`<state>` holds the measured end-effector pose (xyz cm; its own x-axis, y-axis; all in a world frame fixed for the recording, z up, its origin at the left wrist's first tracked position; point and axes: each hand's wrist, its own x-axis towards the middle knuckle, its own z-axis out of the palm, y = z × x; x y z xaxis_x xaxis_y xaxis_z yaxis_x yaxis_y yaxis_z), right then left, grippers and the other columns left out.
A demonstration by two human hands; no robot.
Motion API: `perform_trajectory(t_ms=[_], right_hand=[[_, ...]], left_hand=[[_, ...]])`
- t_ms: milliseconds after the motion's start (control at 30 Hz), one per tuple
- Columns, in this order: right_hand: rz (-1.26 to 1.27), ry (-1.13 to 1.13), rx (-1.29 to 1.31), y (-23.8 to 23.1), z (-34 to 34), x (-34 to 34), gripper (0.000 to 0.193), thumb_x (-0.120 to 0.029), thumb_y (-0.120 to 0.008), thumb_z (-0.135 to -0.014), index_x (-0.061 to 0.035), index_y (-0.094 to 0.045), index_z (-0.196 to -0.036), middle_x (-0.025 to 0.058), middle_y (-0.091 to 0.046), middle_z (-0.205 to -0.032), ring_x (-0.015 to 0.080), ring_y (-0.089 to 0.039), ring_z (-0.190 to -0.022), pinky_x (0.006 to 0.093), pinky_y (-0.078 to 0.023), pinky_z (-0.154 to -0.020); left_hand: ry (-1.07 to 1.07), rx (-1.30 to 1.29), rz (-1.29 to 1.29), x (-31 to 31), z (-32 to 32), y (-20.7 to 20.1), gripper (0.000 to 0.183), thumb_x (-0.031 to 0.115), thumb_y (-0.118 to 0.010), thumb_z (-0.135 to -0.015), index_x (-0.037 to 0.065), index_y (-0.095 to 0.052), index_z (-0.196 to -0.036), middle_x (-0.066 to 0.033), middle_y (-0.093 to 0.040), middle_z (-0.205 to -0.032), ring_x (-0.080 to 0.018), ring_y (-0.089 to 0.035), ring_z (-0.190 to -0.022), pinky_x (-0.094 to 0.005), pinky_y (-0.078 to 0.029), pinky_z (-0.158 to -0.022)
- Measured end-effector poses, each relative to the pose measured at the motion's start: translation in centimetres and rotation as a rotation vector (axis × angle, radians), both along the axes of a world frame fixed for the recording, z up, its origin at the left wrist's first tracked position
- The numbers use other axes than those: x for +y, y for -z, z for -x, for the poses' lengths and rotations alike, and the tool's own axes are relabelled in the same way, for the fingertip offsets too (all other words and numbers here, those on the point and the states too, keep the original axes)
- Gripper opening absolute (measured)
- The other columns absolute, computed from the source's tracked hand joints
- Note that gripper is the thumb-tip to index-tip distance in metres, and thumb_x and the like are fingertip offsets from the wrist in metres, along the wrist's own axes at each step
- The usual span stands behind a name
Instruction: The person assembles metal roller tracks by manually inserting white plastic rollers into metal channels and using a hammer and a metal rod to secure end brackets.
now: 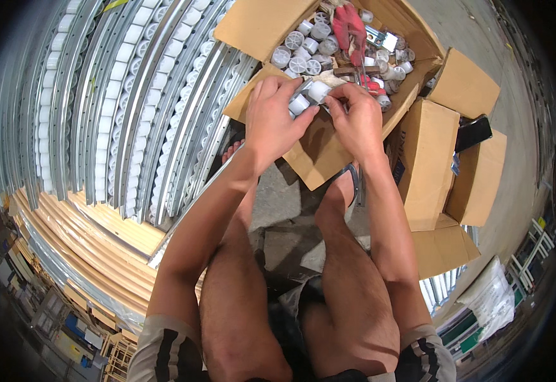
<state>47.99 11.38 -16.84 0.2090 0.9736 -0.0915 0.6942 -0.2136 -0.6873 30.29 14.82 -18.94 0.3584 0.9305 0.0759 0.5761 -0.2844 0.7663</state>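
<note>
Short metal roller piece point(309, 97), in the person's two hands, held over the near flap point(316, 153) of a big open cardboard box point(425, 65). Two white rollers point(299, 104) show in it, one nearer the left fingers, one nearer the right; piece sits at a slant. Left hand point(270, 116): grasping, thumb on the near side, fingers on the far side, left end of the piece between them. Right hand point(358, 114): thumb and fingertips pinched together at the piece's right end; cannot tell whether they grip metal or roller, fingers cover it.

Just beyond the hands, inside the box: heap of loose white rollers point(295, 40), a red glove point(349, 30) on top, a whitish cloth near the right hand. Left flap point(259, 25) of the box folded outward.

Right of it, a smaller open cardboard box point(427, 169), dark flat object point(474, 133) at its opening. Left side: long metal rails with white rollers point(128, 108), packed side by side, many rows. Nearer along that side, long wood-coloured strips point(90, 226). Below the hands, person's bare legs point(243, 312), a sandal point(356, 181) on the right foot. Far right, clear plastic sheeting point(488, 299) on the floor.
</note>
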Motion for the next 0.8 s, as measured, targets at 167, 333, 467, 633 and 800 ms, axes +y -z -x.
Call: perform_trajectory(t_ms=[167,333,467,633,800], right_hand=[[-0.020,-0.035,-0.031,0.3,-0.1,0.6,0.009,-0.010,-0.073,-0.084,-0.0018,-0.072,-0.088,0.0152,-0.068,-0.088,0.0363,-0.067,-0.080,0.0450,-0.051,-0.071],[0.011,-0.040,-0.058,0.4,0.1,1.1,0.009,-0.009,-0.072,-0.084,-0.0012,-0.072,-0.089,0.0156,-0.068,-0.088,0.0372,-0.067,-0.081,0.0457,-0.051,-0.072],[0.012,-0.044,-0.056,0.4,0.3,1.2,0.010,-0.009,-0.072,-0.084,-0.0004,-0.072,-0.089,0.0168,-0.068,-0.089,0.0381,-0.067,-0.082,0.0463,-0.051,-0.074],[-0.039,-0.050,-0.034,1.3,0.3,1.0,0.010,-0.009,-0.072,-0.084,0.0001,-0.071,-0.089,0.0176,-0.067,-0.089,0.0382,-0.067,-0.084,0.0459,-0.051,-0.075],[-0.074,-0.068,-0.048,1.0,0.7,0.9,0.009,-0.008,-0.072,-0.082,-0.0003,-0.070,-0.087,0.0167,-0.065,-0.087,0.0380,-0.066,-0.083,0.0461,-0.051,-0.074]], left_hand=[[0.027,0.034,-0.041,0.2,-0.4,0.6,0.050,0.025,-0.083,-0.078,0.002,-0.070,-0.119,-0.0154,-0.064,-0.111,-0.0348,-0.059,-0.108,-0.0432,-0.047,-0.094],[0.017,0.030,-0.040,0.4,-0.6,0.9,0.047,0.022,-0.082,-0.077,0.003,-0.070,-0.119,-0.0142,-0.065,-0.111,-0.0339,-0.059,-0.108,-0.0428,-0.048,-0.095],[0.023,0.014,-0.020,0.7,-0.7,0.8,0.044,0.019,-0.081,-0.078,0.003,-0.071,-0.117,-0.0136,-0.065,-0.110,-0.0340,-0.060,-0.107,-0.0429,-0.049,-0.093],[0.053,-0.011,-0.049,1.4,-0.7,1.1,0.037,0.015,-0.079,-0.077,0.002,-0.071,-0.111,-0.0145,-0.066,-0.107,-0.0352,-0.062,-0.105,-0.0440,-0.049,-0.092],[0.024,-0.047,0.031,1.6,-1.0,1.5,0.036,0.012,-0.077,-0.076,0.000,-0.069,-0.108,-0.0162,-0.066,-0.105,-0.0351,-0.063,-0.103,-0.0437,-0.051,-0.090]])
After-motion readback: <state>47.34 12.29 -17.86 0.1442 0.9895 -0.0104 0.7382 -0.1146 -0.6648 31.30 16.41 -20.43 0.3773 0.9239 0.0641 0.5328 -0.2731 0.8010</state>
